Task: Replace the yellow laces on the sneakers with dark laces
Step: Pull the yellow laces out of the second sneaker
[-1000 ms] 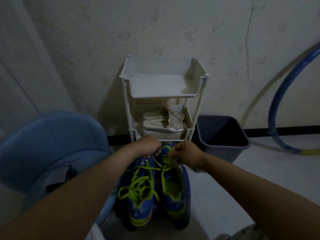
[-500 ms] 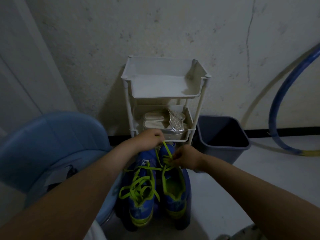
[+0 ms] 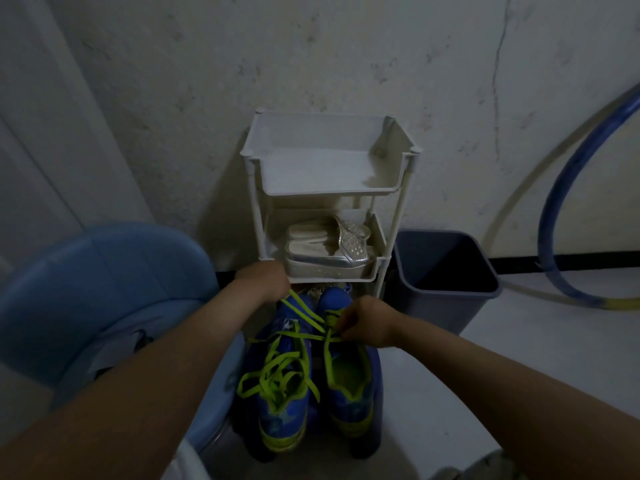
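We are early in the job, working low in the middle of the frame on the pair of blue sneakers [image 3: 282,410] that stand side by side on the floor [image 3: 519,358], toes towards the white shelf rack [image 3: 332,194].

Our left grip [image 3: 264,280], just under the rack's lower tray, is closed with the fingers curled under. A yellow lace [image 3: 302,311] runs taut out of it, so we judge it holds that strand. Our right grip [image 3: 370,321], a little lower and to the right, pinches the same lace where it meets the eyelets of the right-hand sneaker [image 3: 351,400].

As we read it, that shoe is partly unlaced. Its mouth lies open showing the yellow lining, and lace crosses only the toe end. The sneaker on the left of the pair is still threaded, its lace lying in loose loops over the tongue.

So what is left seems to be nearly everything: finishing this lace, stripping the other, and threading both shoes afresh. We see no dark laces anywhere in view, neither on the rack, which holds silver sandals [image 3: 322,252], nor by the dark bin [image 3: 429,306] at the right.
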A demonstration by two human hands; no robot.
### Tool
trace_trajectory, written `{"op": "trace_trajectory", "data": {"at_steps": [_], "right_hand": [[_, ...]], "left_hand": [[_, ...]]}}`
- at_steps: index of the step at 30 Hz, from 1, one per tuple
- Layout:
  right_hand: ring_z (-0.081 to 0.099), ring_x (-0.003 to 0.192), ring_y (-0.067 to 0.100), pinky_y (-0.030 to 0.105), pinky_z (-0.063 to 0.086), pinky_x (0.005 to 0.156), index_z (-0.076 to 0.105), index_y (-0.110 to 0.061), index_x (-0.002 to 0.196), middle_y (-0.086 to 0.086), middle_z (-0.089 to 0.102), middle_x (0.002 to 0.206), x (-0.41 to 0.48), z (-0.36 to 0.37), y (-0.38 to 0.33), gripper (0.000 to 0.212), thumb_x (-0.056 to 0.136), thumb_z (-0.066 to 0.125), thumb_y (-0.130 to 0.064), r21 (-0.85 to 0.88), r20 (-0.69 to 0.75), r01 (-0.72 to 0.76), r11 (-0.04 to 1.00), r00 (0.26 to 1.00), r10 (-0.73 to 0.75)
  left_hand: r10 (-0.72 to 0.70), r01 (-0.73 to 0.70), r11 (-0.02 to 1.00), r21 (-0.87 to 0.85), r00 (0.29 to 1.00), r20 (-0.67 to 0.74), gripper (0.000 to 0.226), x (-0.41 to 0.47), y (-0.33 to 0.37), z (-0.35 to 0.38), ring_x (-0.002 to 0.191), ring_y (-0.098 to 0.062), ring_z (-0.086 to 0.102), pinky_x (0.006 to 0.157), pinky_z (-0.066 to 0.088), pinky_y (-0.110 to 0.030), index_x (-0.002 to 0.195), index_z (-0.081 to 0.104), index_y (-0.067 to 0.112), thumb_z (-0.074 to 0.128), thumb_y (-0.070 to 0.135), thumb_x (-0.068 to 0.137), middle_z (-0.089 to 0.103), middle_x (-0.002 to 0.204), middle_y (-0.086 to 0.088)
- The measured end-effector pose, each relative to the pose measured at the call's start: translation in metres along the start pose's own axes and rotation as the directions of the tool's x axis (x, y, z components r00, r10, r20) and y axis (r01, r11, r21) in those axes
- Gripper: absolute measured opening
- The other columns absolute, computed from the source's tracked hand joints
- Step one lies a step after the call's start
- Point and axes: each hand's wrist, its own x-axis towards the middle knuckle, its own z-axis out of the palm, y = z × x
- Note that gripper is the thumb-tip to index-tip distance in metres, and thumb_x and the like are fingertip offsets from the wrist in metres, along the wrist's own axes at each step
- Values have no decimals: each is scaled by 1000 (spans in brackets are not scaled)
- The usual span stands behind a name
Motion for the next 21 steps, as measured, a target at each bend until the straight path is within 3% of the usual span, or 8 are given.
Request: {"op": "trace_trajectory", "data": {"at_steps": [4, 7, 9, 11, 13, 14, 17, 21], "right_hand": [[64, 100, 13, 32, 53, 90, 73, -24, 110, -3, 71, 109, -1, 5, -7, 25, 88, 68, -34, -161, -2, 29, 986, 1000, -30], [63, 101, 18, 34, 53, 87, 71, -25, 112, 0, 70, 109, -2, 8, -11, 28, 90, 64, -40, -259, 4, 30, 965, 1000, -30], [63, 101, 20, 34, 53, 86, 70, -24, 113, 2, 69, 109, -1, 10, -12, 30, 91, 61, -42, -288, 11, 29, 957, 1000, -27], [62, 102, 21, 35, 52, 87, 69, -22, 114, 3, 68, 110, 0, 11, -11, 31, 92, 60, -42, -294, 15, 27, 955, 1000, -24], [61, 103, 21, 36, 52, 88, 68, -21, 114, 4, 67, 111, 0, 11, -11, 29, 93, 60, -40, -275, 15, 23, 961, 1000, -20], [61, 104, 20, 36, 52, 88, 67, -21, 114, 4, 67, 111, -1, 11, -11, 28, 93, 60, -39, -260, 16, 23, 965, 1000, -20], [60, 104, 19, 36, 51, 90, 65, -22, 112, 3, 65, 112, -2, 10, -11, 24, 94, 60, -37, -227, 16, 26, 974, 1000, -23], [61, 98, 22, 39, 52, 87, 66, -17, 104, 6, 65, 105, -2, 8, -15, 23, 95, 56, -36, -272, -5, 19, 962, 1000, -22]], "left_hand": [[-9, 38, 932, -361, 997, 81, 17, 1, 5, 1, 78, -30, 62, 66, 52, -35, 97, 60, 4, 44, 8, 94, 63, 96, -19], [-35, 292, 478, -829, 949, 314, 22, -2, 8, -5, 42, -11, 30, 41, 20, -19, 83, 53, 18, 37, 15, 97, 37, 62, -1], [-82, 256, 305, -917, 967, 242, 23, 5, 4, -7, 41, -11, 29, 42, 19, -18, 78, 50, 19, 39, 21, 98, 37, 62, 1], [-201, 136, 539, -831, 979, 30, 19, 13, -4, -6, 57, -22, 52, 51, 37, -27, 86, 59, 11, 49, 23, 97, 58, 79, -9], [-205, 139, 872, -470, 974, -92, 25, 12, -12, 0, 95, -32, 62, 72, 48, -36, 113, 58, 7, 55, 21, 93, 61, 114, -17], [-211, 182, 933, -309, 976, -60, 39, 9, -13, 4, 109, -34, 57, 81, 49, -38, 127, 50, 10, 58, 22, 91, 53, 127, -17], [-64, 57, 986, -154, 997, -37, 55, -1, -3, 12, 123, -34, 48, 97, 48, -44, 137, 43, 20, 63, 21, 86, 40, 139, -13], [331, -307, 900, -310, 943, 26, 27, -12, 22, 19, 106, -14, 61, 91, 49, -29, 110, 69, 27, 61, 15, 88, 66, 112, 6]]}}
